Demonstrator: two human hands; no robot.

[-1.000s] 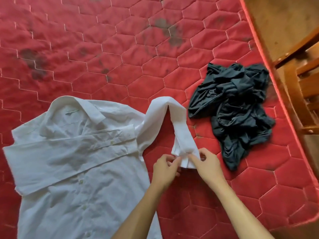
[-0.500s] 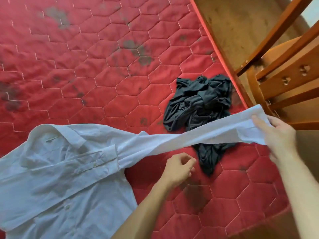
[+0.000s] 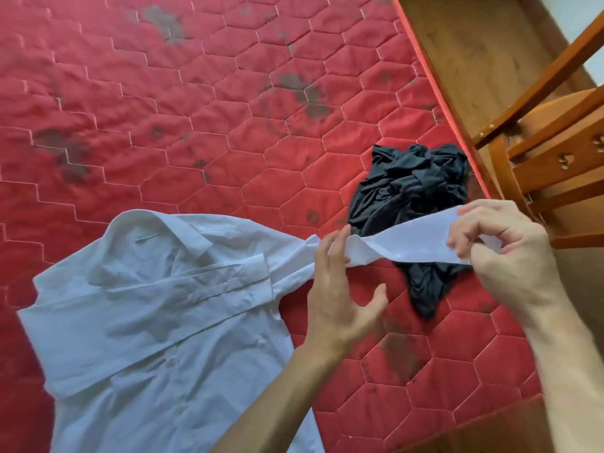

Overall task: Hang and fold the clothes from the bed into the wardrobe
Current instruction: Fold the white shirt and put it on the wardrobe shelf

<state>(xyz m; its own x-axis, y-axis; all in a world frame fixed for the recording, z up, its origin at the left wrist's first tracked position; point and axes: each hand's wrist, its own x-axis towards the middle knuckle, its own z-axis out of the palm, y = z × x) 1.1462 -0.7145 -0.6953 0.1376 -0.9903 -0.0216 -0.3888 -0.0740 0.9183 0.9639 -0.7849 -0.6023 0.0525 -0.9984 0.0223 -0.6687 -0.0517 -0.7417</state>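
Note:
A white button-up shirt [image 3: 157, 315] lies face up on the red quilted mattress [image 3: 196, 125], one sleeve folded across its chest. Its other sleeve [image 3: 408, 243] is stretched out to the right, above the bed. My right hand [image 3: 503, 256] pinches the cuff end of that sleeve. My left hand [image 3: 340, 289] has straight fingers laid against the sleeve's middle, thumb spread below it. A crumpled black garment [image 3: 415, 191] lies under the sleeve, near the mattress's right edge.
A wooden chair [image 3: 555, 142] stands close to the bed's right side on a brown floor [image 3: 474, 44]. The mattress edge runs diagonally at the right and along the bottom right. Dark stains mark the mattress.
The sleeve went from bent on the bed to pulled out straight to the right. My left hand rose from below the sleeve to touch its middle. The view shifted right.

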